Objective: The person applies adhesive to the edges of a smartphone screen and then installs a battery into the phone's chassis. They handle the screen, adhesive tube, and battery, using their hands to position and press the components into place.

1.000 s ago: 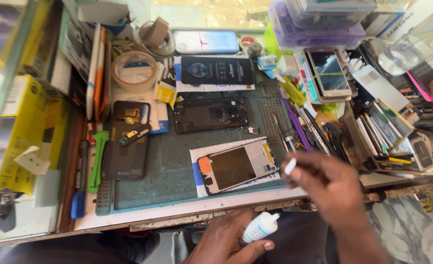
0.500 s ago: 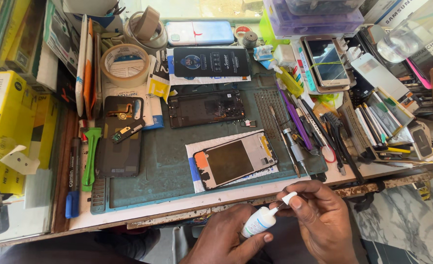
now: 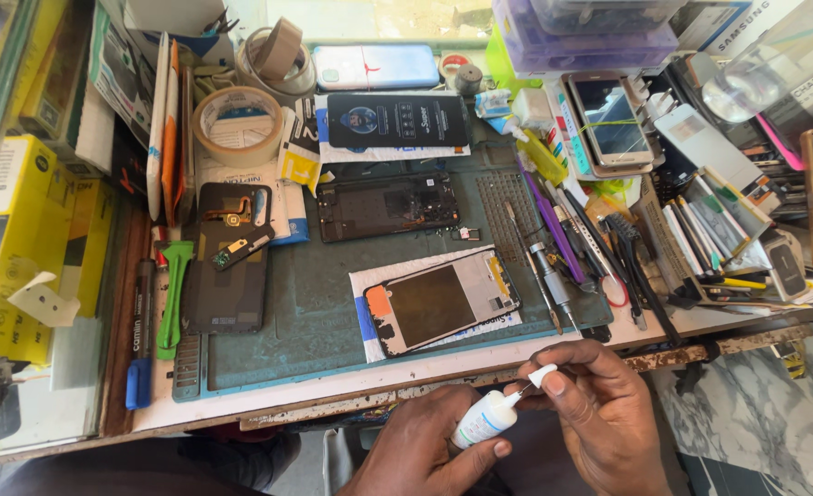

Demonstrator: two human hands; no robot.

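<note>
At the bottom of the frame, just below the table [image 3: 351,384] edge, the left hand [image 3: 425,455] has its fingers closed around a small white bottle [image 3: 483,421]. The right hand [image 3: 599,404] pinches the white cap [image 3: 542,375] at the nozzle tip (I cannot tell if it is fully off). Above, in the middle of the green mat [image 3: 305,312], a phone screen [image 3: 439,301] lies on paper, not touched, with no liquid visible on it, so this work seems only beginning.
</note>
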